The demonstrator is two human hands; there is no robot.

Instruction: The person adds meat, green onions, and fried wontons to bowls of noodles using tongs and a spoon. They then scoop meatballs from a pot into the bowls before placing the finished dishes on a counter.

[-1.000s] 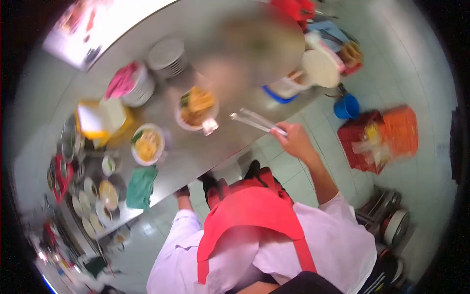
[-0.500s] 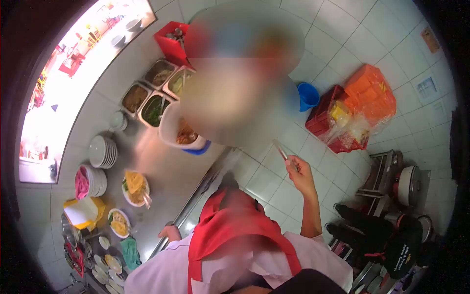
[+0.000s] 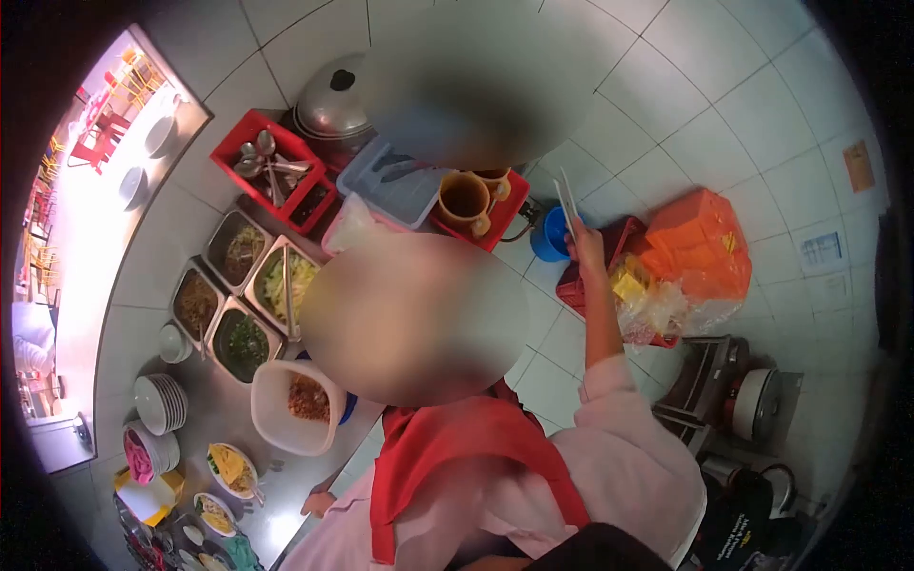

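Note:
My right hand is stretched forward, its fingers closed around a pair of metal tongs whose two arms point up and away. Behind the tongs in the view is a blue container. Low at the steel counter's front edge, my left hand rests with its fingers partly showing and nothing visible in them. Closest to that hand on the counter are a plate with yellow food and noodles and a white tub of reddish-brown minced food. A large blur hides the middle of the view.
Metal trays of food stand along the wall beside a red cutlery box. Brown mugs sit on a red tray. Stacked plates line the left. A red crate and orange bag are at right.
My right hand has moved forward and up with the tongs, toward the blue container. The view has shifted, showing the red box, mugs and lidded pot at the back. My left hand stays at the counter edge.

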